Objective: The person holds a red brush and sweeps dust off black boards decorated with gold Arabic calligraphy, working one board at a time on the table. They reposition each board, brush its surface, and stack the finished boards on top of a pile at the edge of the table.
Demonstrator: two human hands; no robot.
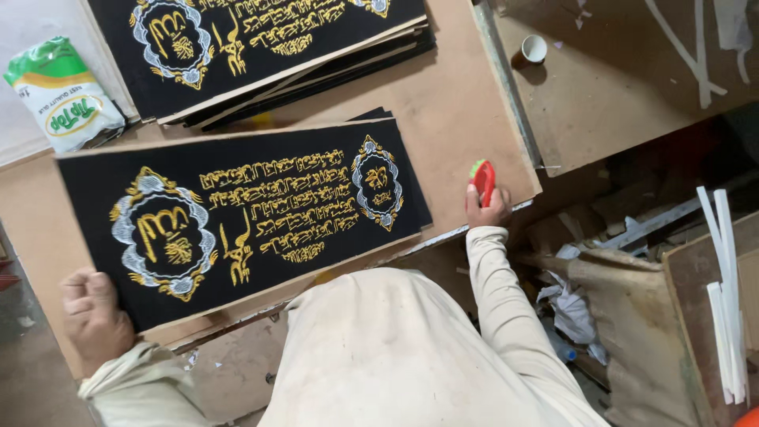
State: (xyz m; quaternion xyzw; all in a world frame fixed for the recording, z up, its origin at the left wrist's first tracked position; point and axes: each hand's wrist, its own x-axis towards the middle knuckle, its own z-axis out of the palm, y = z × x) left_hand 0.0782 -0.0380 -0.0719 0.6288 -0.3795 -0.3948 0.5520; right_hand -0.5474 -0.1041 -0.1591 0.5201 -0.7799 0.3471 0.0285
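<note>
A long black board (237, 213) with gold and silver embroidered ornament lies on the brown worktable (458, 103) in front of me. My left hand (93, 316) is curled at the board's lower left corner, touching its edge. My right hand (489, 209) rests on the table just right of the board, shut on a small red tool with a green tip (482, 179).
A stack of similar black ornamented boards (269, 47) lies at the back of the table. A green and white packet (63, 95) sits at the far left. A small cup (532, 50) stands on a lower brown surface at right. White strips (727, 292) and scraps lie below right.
</note>
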